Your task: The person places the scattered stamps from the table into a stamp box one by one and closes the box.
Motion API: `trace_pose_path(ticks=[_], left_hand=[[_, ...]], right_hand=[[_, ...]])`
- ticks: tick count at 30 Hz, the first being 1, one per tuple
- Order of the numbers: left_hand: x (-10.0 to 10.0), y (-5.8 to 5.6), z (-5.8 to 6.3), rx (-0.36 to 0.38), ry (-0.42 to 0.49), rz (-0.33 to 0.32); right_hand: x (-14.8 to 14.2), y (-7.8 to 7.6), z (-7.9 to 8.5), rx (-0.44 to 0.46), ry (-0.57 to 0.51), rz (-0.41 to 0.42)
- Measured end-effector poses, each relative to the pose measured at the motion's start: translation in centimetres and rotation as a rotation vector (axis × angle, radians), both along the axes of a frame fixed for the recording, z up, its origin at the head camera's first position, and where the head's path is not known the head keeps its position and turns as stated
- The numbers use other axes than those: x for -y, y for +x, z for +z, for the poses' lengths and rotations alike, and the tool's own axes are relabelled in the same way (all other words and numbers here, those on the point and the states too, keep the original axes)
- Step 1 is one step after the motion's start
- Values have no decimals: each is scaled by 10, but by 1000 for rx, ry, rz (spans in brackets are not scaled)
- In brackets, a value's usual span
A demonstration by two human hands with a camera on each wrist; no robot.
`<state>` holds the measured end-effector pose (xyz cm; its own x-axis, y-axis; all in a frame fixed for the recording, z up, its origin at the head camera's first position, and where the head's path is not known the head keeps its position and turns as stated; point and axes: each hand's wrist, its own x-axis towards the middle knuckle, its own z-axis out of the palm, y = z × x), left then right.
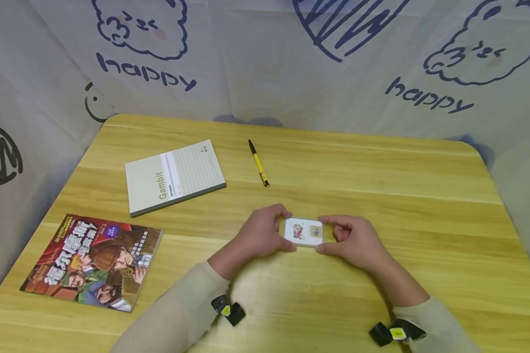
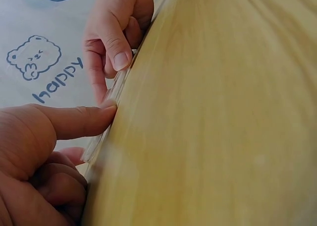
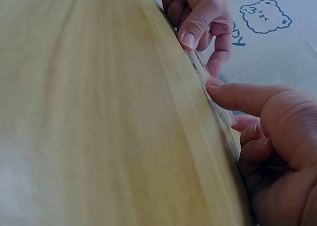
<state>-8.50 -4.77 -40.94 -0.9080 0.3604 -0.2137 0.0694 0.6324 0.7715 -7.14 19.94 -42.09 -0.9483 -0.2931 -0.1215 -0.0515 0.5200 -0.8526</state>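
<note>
A small flat clear plastic case point(image 1: 304, 238) with a white insert and two little stamp-like pictures is at the middle of the table. My left hand point(image 1: 265, 230) pinches its left end between thumb and forefinger. At the other end, my right hand point(image 1: 353, 240) holds it the same way, its other fingers curled in. Seen edge-on in the left wrist view, the thin case point(image 2: 113, 91) is low against the tabletop; whether it touches the wood I cannot tell. The right wrist view also shows the clear edge of the case point(image 3: 200, 70) between both thumbs.
A grey Gambit notebook point(image 1: 147, 181) lies at the back left of the wooden table point(image 1: 380, 181), with a yellow and black pen point(image 1: 258, 163) to its right. A comic-style book point(image 1: 92, 264) is at the front left. White printed cloth point(image 1: 256, 59) hangs behind the table.
</note>
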Motion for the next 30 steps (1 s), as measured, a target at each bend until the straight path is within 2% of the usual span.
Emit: trace_pose_path(ticks=[12, 30], left_hand=[[3, 2, 4, 41, 0, 87], [4, 1, 0, 55, 14, 86]], right_hand=[[6, -1, 6, 22, 36, 21], [6, -1, 2, -8, 62, 10]])
